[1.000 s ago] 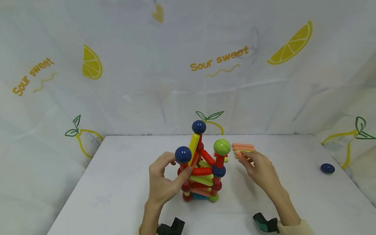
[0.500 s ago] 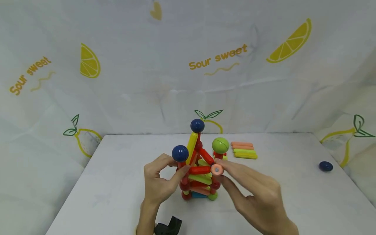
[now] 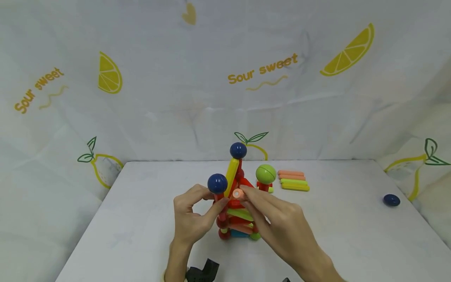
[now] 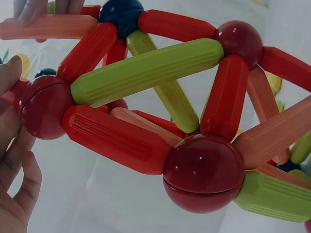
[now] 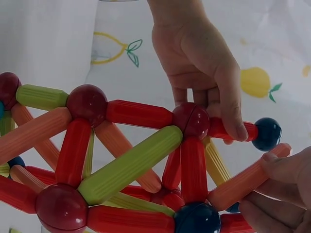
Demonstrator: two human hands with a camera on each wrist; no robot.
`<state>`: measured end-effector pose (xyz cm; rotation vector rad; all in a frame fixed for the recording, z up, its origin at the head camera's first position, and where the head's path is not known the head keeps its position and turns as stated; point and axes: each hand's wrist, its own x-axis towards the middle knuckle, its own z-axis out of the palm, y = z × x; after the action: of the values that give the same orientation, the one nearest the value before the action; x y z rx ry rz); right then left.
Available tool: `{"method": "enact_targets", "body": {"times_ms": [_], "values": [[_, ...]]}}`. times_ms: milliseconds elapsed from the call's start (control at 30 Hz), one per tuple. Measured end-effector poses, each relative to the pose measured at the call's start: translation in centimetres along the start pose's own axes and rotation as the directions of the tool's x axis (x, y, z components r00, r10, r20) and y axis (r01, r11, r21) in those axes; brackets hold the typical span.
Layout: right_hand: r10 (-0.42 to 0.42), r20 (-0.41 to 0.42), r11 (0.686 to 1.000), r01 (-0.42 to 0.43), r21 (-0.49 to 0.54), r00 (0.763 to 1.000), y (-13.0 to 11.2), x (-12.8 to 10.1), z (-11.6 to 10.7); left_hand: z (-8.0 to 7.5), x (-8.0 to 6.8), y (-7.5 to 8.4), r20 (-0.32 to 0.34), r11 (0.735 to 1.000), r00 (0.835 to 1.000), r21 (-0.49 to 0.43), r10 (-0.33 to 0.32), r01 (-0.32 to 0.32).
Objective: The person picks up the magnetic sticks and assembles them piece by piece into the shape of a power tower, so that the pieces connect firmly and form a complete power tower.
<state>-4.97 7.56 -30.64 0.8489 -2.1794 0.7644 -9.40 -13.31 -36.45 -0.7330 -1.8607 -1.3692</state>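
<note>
A tower of magnetic rods and balls [image 3: 241,214] stands on the table, in red, green, orange, yellow and blue. My left hand [image 3: 193,215] grips its near-left post, pinching a red rod [image 5: 221,128] between a dark red ball [image 5: 191,121] and a blue ball [image 5: 267,134]. Between thumb and fingers, my right hand [image 3: 285,223] pinches an orange magnetic rod [image 5: 250,175], one end pointing at the head camera. In the right wrist view, the rod's far end is right at a lower blue ball [image 5: 197,219]. A light green ball [image 3: 266,174] tops the right post.
Loose orange, green and yellow rods [image 3: 294,181] lie side by side behind the tower to the right. A lone blue ball [image 3: 391,200] sits near the table's right edge. A printed cloth [image 3: 176,98] hangs behind the table [image 3: 116,235].
My right hand has brought the orange rod from the loose rods to the tower's front, then shifted it left and slightly up. The left hand keeps its grip on the post.
</note>
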Motion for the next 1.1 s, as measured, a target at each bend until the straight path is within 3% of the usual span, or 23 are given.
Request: {"method": "enact_targets", "body": {"times_ms": [200,667,1100], "values": [[0.052,0.061,0.995,-0.046,-0.087,0.997,-0.4,0.5,0.1,0.0,0.1,0.0,-0.003,1.000,1.000,-0.001,-0.004,0.004],[0.061,0.077,0.969,-0.041,-0.246,0.995,-1.1,1.1,0.6,-0.1,0.0,0.1,0.010,1.000,1.000,-0.009,-0.026,0.026],[0.073,0.084,0.961,-0.048,-0.271,0.994,-1.3,0.9,0.7,-0.1,0.0,0.1,0.016,1.000,1.000,-0.020,-0.021,0.022]]}}
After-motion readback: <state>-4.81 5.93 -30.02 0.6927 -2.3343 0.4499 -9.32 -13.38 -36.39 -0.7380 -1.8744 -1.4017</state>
